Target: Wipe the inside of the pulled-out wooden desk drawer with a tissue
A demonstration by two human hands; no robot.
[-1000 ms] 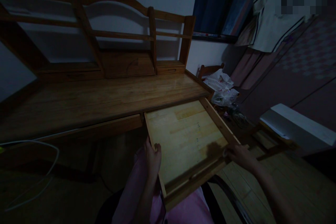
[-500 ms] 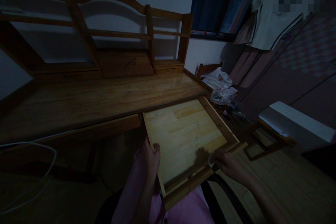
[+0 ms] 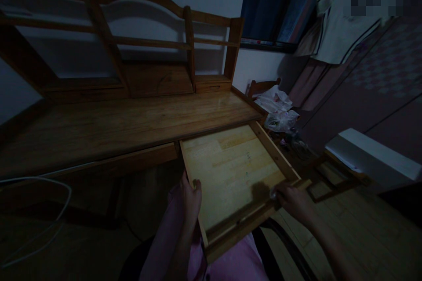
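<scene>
A wooden drawer, pulled out from the desk, lies over my lap with its pale bottom board showing. My left hand is closed round the drawer's left side wall, the thumb on the inner side. At the right end of the front panel, my right hand pinches a small white crumpled piece that looks like tissue. That white piece is against the inner top of the front panel, and the fingers partly hide it. A few dark specks show on the drawer's bottom.
A wooden shelf unit stands on the desk's back. White plastic bags are at the desk's right end. A wooden stool bears a white box-like thing. A white cable hangs at the left.
My right hand has moved to the right along the drawer's front panel with the white tissue. My left hand and the drawer have stayed in place.
</scene>
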